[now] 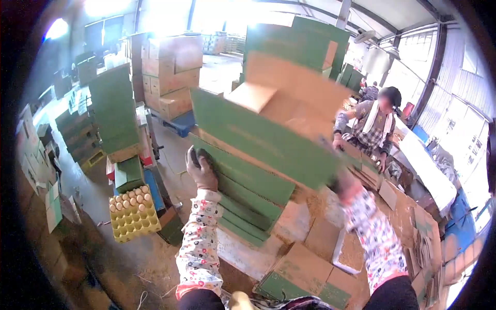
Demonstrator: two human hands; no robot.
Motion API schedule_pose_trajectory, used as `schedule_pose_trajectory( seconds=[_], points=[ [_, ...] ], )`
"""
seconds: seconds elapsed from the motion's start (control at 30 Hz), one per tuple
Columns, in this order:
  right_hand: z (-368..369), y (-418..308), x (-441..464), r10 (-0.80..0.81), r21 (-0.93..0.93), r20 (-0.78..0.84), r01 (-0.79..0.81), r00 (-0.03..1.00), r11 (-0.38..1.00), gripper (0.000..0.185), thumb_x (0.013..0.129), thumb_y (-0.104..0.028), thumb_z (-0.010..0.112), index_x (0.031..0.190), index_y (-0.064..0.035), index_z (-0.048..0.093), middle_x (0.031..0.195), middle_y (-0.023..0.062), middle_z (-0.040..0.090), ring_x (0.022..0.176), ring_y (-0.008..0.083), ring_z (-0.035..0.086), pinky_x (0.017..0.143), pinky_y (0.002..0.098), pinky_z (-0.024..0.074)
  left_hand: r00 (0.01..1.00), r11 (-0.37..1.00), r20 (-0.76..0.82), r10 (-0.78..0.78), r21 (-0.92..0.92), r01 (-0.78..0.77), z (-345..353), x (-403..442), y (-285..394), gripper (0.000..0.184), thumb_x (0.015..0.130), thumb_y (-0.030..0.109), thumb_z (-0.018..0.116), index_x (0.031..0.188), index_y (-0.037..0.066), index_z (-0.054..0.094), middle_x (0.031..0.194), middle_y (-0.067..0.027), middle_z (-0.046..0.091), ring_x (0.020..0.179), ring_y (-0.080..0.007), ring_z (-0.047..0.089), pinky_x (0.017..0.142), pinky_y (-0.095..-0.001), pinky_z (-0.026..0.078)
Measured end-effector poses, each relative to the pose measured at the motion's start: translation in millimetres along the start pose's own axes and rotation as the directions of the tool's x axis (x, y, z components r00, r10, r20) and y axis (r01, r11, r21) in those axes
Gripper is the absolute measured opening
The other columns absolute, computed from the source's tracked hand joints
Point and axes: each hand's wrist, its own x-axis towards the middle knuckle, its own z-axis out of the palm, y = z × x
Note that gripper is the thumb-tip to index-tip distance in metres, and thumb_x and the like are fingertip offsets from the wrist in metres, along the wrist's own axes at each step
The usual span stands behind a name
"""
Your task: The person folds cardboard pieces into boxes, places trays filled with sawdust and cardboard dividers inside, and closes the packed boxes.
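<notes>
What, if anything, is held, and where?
The right hand seems to hold the green-and-brown cardboard box by its lower right corner; the left hand touches the green cardboard panels' left edge, grip unclear.

1 yellow egg tray (134, 226), partly filled; brown cartons (175, 70) on apparently 1 blue pallet (182, 124); 1 co-worker (376, 118)

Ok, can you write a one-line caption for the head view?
Left hand and blurred right hand at green cardboard, with eggs in a yellow tray off left.
</notes>
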Motion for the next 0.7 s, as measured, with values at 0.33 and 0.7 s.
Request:
schedule_pose_trajectory(
  seconds=[0.33,0.7],
  points=[
    [-130,24,-214,-0.501,-0.023,0.371,-0.531,0.782,-0.847,0.048,0.086,-0.028,0.053,0.123,0.0001,0.042,0.106,0.016,0.055,0.089,0.0248,0.056,0.077,0.0326,0.0454,0.977,0.892,0.206,-0.058,0.45,-0.042,-6,-52,65,0.047,0.09,0.021,0.045,0.129,-0.001,0.033,0.13,-0.0225,0.038,0.118,-0.0322,0.038,0.1,-0.0395,0.029],
    [-367,56,-579,-0.976,-0.984,-0.174,-0.021,-0.134,0.178,0.046,0.084,-0.021,0.057,0.124,-0.0031,0.043,0.122,0.0106,0.048,0.11,0.0228,0.047,0.096,0.0349,0.037,0.118,0.246,0.249,-0.961,0.968,-0.046,-71,-427,105,0.096,0.068,0.06,0.06,0.132,-0.004,0.026,0.134,-0.025,0.03,0.125,-0.0366,0.029,0.102,-0.0453,0.024]
  ],
)
